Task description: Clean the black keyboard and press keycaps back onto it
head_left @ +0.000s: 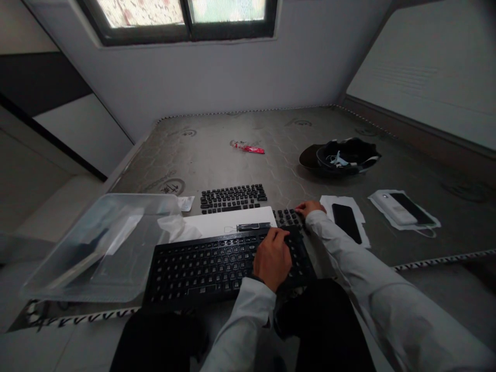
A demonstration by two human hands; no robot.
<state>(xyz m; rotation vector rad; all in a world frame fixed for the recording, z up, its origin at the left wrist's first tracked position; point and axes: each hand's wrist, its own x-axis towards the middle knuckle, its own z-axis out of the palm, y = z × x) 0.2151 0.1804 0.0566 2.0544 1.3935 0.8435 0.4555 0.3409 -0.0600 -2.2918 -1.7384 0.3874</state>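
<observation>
A black keyboard (209, 266) with its keycaps off lies in front of me, its switches bare. My left hand (273, 258) rests over its right part, fingers curled in; whatever they may hold is hidden. Past the keyboard's far right corner, my right hand (310, 208) has its fingertips pinched together at a small group of loose black keycaps (287, 217). I cannot make out what is between them. Farther off, more keycaps (232, 196) stand in rows. A dark tool with a wire loop (253, 226) lies on a white sheet (217, 222) behind the keyboard.
On the left stands a clear plastic bin (124, 279), with crumpled white tissue (174, 226) by its edge. To the right are a black phone (346, 223) and a white device (399, 208) on white wrappings. A dark cap (341, 157) and a red packet (250, 149) lie farther back.
</observation>
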